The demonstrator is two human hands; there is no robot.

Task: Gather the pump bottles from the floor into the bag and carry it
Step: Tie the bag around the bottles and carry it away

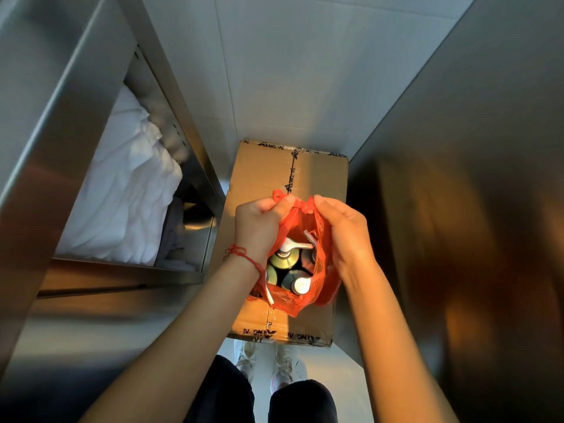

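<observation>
The red plastic bag (323, 239) sits at the centre of the frame, above a taped cardboard box (259, 178) on the floor (348, 377); whether it rests on the box or hangs just over it cannot be told. Both hands are clamped on the bag: the left hand (259, 227) bunches the handle at the left of the mouth, and the right hand (345, 233) bunches the handle at the right. The two handles meet at the top of the mouth.

Risks from here, as a judgement: the film is thin and the load is dense, so a sharp lift may tear a handle or split the base. A pump spout may also puncture the side wall.

Contents: at least three pump bottles (285, 254) stand upright in the bag, packed tightly, silver pump heads uppermost. No bottle shows on the visible floor.

At the left of the frame, a steel shelf (128, 264) holds white cloth (122, 193).
</observation>
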